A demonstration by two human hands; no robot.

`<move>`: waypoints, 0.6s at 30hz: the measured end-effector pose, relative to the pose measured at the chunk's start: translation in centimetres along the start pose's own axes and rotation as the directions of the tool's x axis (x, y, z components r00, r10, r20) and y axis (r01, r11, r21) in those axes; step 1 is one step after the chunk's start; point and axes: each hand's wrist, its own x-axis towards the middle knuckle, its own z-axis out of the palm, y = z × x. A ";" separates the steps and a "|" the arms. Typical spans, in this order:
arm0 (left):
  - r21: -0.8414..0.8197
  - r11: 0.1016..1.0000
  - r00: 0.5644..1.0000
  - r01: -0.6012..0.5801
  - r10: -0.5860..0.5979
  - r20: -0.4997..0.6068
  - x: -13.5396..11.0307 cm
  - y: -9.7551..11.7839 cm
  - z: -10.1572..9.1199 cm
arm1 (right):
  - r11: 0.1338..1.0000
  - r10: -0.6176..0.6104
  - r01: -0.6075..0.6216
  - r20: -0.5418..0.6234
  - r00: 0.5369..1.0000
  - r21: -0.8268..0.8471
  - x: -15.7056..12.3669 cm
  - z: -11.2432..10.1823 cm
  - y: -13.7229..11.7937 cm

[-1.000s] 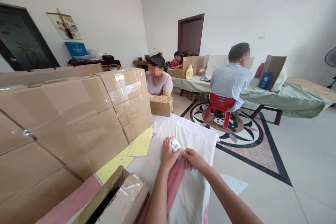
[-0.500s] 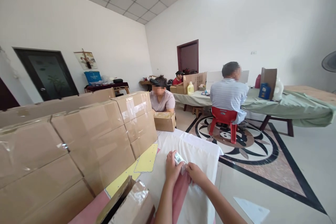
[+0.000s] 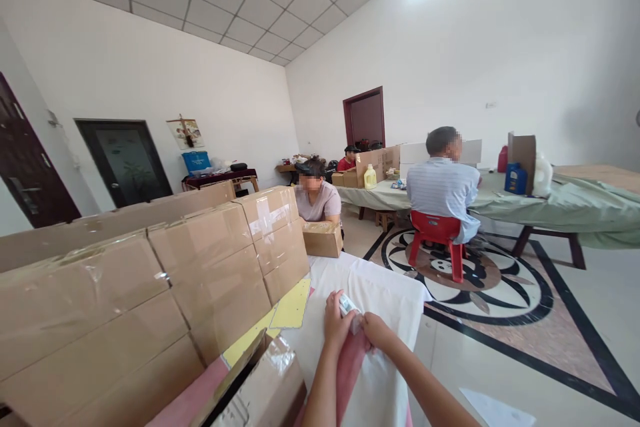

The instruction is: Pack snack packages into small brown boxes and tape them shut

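My left hand (image 3: 338,321) is closed around a small white packet (image 3: 347,305) with dark print, held above the white cloth (image 3: 380,293) on the table. My right hand (image 3: 376,329) meets it from the right, fingers pinched on the packet's lower end. A pink strip of cloth (image 3: 349,367) lies just under both hands. Yellow sheets (image 3: 291,303) lie flat to the left of my hands.
Taped cardboard boxes (image 3: 200,267) are stacked along the table's left side, and an open box (image 3: 260,387) sits near me. One person sits across behind a small box (image 3: 323,238). Another sits on a red chair (image 3: 436,235) at a green-covered table (image 3: 575,203).
My view has tilted up and turned, showing more ceiling and the left doors. My hands stay together on the small packet, lower in the picture.
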 end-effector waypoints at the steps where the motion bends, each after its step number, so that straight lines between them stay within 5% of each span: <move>1: -0.001 1.000 1.000 0.004 -0.004 -0.004 0.0 0.1 -0.1 | 0.999 0.000 -0.001 -0.011 1.000 -0.040 -0.3 0.0 -0.3; 9: -0.089 0.994 0.992 -0.055 0.045 -0.118 -1.8 2.6 -1.2 | 0.984 -0.119 0.094 -0.165 0.979 -0.149 -5.3 0.0 -1.7; 13: -0.193 0.973 0.991 -0.124 0.110 -0.082 -7.0 4.0 -2.9 | 0.971 -0.236 0.228 -0.158 0.959 -0.068 -9.6 0.8 -2.0; 18: -0.241 0.965 0.985 -0.104 0.133 0.107 -15.1 4.6 -9.0 | 0.908 -0.419 0.420 -0.034 0.907 0.012 -15.5 2.7 -4.2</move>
